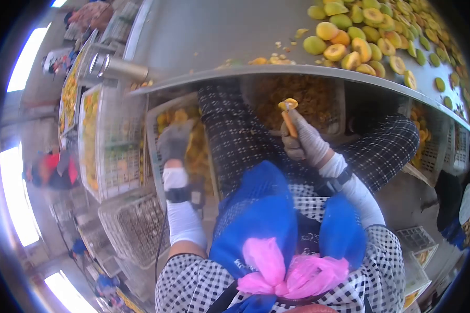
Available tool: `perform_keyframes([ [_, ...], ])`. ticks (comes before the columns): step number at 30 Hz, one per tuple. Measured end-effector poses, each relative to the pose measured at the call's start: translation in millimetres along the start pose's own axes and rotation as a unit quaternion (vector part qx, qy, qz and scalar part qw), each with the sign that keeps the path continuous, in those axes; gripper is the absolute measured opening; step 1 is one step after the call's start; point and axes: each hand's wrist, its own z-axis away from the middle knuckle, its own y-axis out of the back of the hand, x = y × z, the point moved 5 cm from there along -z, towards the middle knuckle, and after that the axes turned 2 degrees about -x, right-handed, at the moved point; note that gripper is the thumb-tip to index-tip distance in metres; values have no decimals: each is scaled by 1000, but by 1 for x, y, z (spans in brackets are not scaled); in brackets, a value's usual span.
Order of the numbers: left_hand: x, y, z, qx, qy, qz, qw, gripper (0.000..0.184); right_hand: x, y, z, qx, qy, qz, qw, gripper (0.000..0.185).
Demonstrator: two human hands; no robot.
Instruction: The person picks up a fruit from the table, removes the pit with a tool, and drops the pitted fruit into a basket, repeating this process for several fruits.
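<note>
My right hand (307, 140), in a grey glove, is closed around a small tool with an orange handle (290, 124). At the tool's tip sits a yellow piece of fruit (288, 104); the tip itself is mostly covered. My left hand (175, 140), also gloved, is over a white crate (155, 148) of yellow fruit halves beside my leg. Motion blurs its fingers, and whether it holds anything is unclear. On the metal table (219, 36) in front lies a heap of yellow-green fruit (361, 48), peach-like, some whole and some halved.
Below the table edge, between my knees, stands a crate of brownish scraps (303, 96). A steel flask (115, 68) lies near the table's left corner. Fruit-filled crates (117, 156) and a dark-filled crate (136, 229) line the left. Other people (55, 169) are farther off.
</note>
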Motion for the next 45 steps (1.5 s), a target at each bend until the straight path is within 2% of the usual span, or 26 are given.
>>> perform_keyframes([
  [2, 0, 13, -29, -48, 52, 30, 997, 31, -1, 7, -5, 12, 11, 0, 1000, 55],
  [4, 8, 28, -78, 202, 2, 181, 962, 30, -5, 8, -6, 11, 15, 11, 1000, 55],
  [6, 88, 73, -134, 164, -123, 157, 966, 26, -7, 13, -6, 10, 36, 57, 998, 54],
  [7, 121, 81, -162, 39, -32, 346, 937, 37, -8, 18, -7, -3, 55, 60, 997, 53],
  [8, 165, 106, -179, -15, -23, 317, 948, 39, -4, 23, -10, 0, 59, 55, 997, 53],
  [10, 238, 91, -226, -53, -214, 335, 916, 43, -6, 36, -15, 58, 145, 87, 984, 51],
  [11, 262, 83, -236, -55, -222, 333, 915, 43, -7, 41, -17, 62, 150, 80, 984, 51],
  [13, 295, 85, -243, 69, -261, 250, 930, 44, -7, 45, -20, 54, 155, 104, 981, 51],
  [16, 292, 78, -251, -50, -259, 292, 920, 45, 2, 48, -26, 43, 158, 126, 978, 50],
  [17, 281, 77, -252, -49, -258, 290, 920, 45, -6, 47, -20, 53, 301, 216, 927, 48],
  [18, 265, 70, -253, -129, -204, 519, 820, 46, -14, 43, -10, 61, 436, 300, 847, 46],
  [19, 250, 66, -250, -199, -135, 712, 659, 48, -19, 41, -9, 58, 437, 301, 846, 46],
  [20, 234, 67, -243, -194, -131, 713, 661, 48, -26, 45, -9, 80, 422, 257, 866, 42],
  [21, 216, 71, -230, -200, -116, 786, 574, 51, -34, 45, -4, 100, 405, 213, 883, 38],
  [22, 204, 76, -213, -203, -101, 848, 478, 54, -44, 32, 19, 68, 283, 165, 942, 31],
  [24, 198, 86, -174, -140, -41, 882, 449, 60, -58, 14, 28, 60, 361, 157, 917, 28],
  [26, 194, 95, -137, -140, 20, 944, 299, 64, -66, -4, 29, 70, 440, 221, 867, 29],
  [27, 189, 92, -128, -156, -2, 940, 302, 68, -68, -14, 35, 83, 516, 281, 805, 30],
  [28, 188, 88, -116, -154, -1, 941, 302, 68, -65, -18, 36, 80, 515, 282, 805, 30],
  [30, 188, 84, -97, -98, 42, 903, 416, 67, -60, -28, 34, 134, 454, 405, 782, 33],
  [32, 192, 80, -86, -71, 62, 913, 398, 63, -57, -43, 45, 159, 446, 454, 755, 35],
  [38, 186, 92, -68, 0, 54, 880, 473, 50, -40, -44, 32, 275, 398, 596, 642, 36],
  [40, 187, 93, -61, -39, 78, 893, 442, 50, -30, -49, 22, 69, 491, 350, 795, 40],
  [41, 186, 92, -61, -38, 76, 893, 441, 50, -28, -46, 20, 70, 491, 350, 795, 40],
  [44, 182, 88, -57, -49, 90, 885, 454, 53, -32, -56, 32, -23, 418, 294, 859, 45],
  [45, 182, 90, -55, -61, 74, 886, 454, 54, -28, -55, 32, -87, 251, 229, 937, 47],
])
